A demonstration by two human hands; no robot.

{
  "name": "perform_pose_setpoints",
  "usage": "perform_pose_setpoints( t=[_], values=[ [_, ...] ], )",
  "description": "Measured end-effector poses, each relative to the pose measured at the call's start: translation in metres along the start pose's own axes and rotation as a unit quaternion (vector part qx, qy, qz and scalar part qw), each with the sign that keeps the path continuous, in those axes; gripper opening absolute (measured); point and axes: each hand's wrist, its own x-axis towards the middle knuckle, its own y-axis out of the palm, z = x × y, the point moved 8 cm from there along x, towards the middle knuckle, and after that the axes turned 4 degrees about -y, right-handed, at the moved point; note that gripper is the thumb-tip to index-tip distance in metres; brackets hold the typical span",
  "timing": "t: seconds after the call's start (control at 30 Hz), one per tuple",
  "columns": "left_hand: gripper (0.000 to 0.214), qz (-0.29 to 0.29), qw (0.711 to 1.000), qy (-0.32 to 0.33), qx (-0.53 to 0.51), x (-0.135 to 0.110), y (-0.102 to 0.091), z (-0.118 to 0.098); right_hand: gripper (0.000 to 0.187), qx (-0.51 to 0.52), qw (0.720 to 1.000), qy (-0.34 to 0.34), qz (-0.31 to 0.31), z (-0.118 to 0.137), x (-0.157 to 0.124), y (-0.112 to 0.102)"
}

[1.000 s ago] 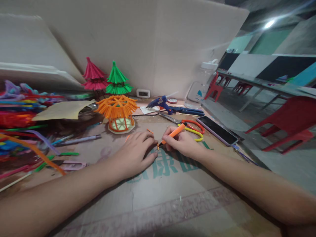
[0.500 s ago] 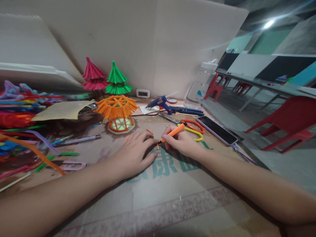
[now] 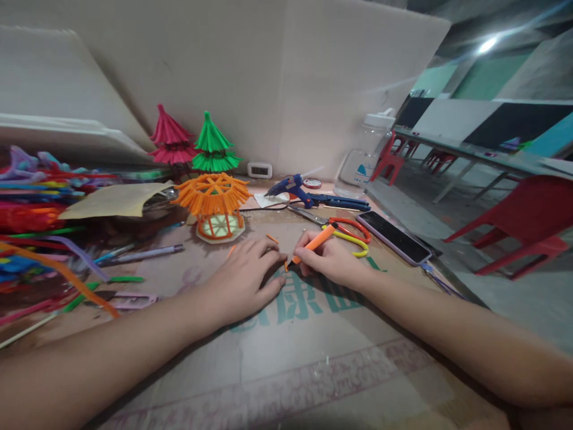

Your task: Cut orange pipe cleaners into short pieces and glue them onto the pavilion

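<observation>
My right hand [image 3: 320,257] is closed around an orange marker [image 3: 316,243], its dark tip pointing down to the left. Beside that tip lies a small orange pipe-cleaner piece [image 3: 286,267], close to the fingertips of my left hand [image 3: 244,278]. The left hand rests on the printed cardboard [image 3: 286,352] with its fingers stretched out; whether a fingertip presses on the piece I cannot tell. Another short orange piece [image 3: 272,238] lies just beyond. An orange pavilion model [image 3: 213,206] of pipe cleaners stands behind the left hand.
Behind are red [image 3: 171,137] and green [image 3: 215,143] roofed models, a small clock [image 3: 259,170], a glue gun [image 3: 290,189] and a bottle [image 3: 358,164]. Scissors [image 3: 347,234] and a phone [image 3: 394,237] lie right. Pipe cleaners [image 3: 40,215] and a pink cutter [image 3: 134,300] crowd the left.
The marker's tip has shifted slightly down beside the small orange piece. My left hand has stayed in place.
</observation>
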Motion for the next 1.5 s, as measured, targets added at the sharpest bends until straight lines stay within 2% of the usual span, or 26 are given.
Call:
perform_pose_setpoints(
  t=[0.1, 0.4, 0.6, 0.83, 1.17, 1.37, 1.5],
  values=[
    [0.035, 0.006, 1.0, -0.001, 0.003, 0.0, 0.001, 0.0, 0.017, 0.003, 1.0, -0.007, 0.013, 0.0, -0.001, 0.002],
    [0.031, 0.0, 1.0, -0.002, -0.001, 0.001, 0.0, 0.0, 0.016, -0.021, 0.999, -0.011, -0.033, 0.005, 0.0, -0.004],
    [0.037, 0.005, 1.0, -0.003, 0.006, 0.0, 0.001, 0.0, 0.015, -0.007, 1.0, -0.01, 0.027, 0.003, -0.002, 0.004],
    [0.032, 0.001, 1.0, -0.003, -0.004, 0.001, -0.002, -0.001, 0.017, -0.004, 0.999, -0.006, -0.041, 0.001, 0.0, -0.006],
    [0.036, 0.007, 1.0, -0.004, -0.008, 0.001, 0.0, 0.0, 0.016, 0.003, 1.0, 0.008, 0.014, 0.001, -0.001, 0.002],
    [0.034, 0.007, 1.0, -0.005, -0.001, 0.001, -0.001, -0.001, 0.017, 0.001, 1.0, 0.007, -0.014, 0.0, 0.0, -0.002],
    [0.035, 0.009, 1.0, -0.004, -0.001, 0.001, 0.0, -0.001, 0.017, 0.005, 1.0, 0.016, -0.001, 0.0, -0.001, 0.001]
  ],
)
